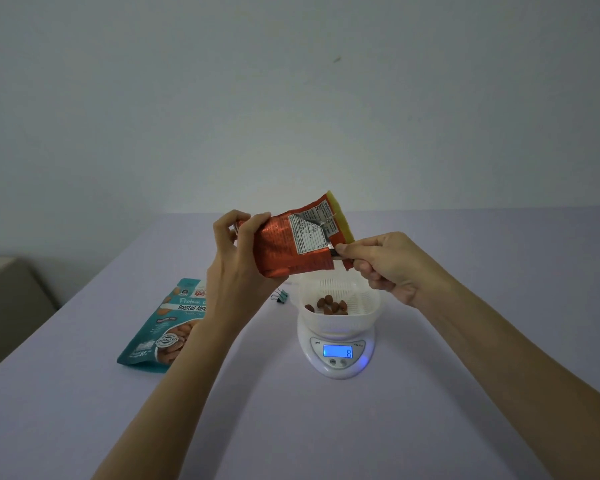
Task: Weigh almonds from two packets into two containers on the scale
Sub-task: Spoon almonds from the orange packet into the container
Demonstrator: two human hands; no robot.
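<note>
A red packet (291, 244) is gripped at one end by the left hand (238, 251) and pinched at a corner by the right hand (378, 265), above a container (340, 292) of few almonds (328, 304) on the scale (336, 355), seemingly mid-pour; gentle tipping is called for next.

A pale lilac table (326, 427) fills the lower view, and a small teal clip (280, 296) lies on it near the middle. Behind rises a plain grey-white wall (291, 98) with one small dark mark (336, 59). A beige block (11, 306) stands just beside the table's left edge.
</note>
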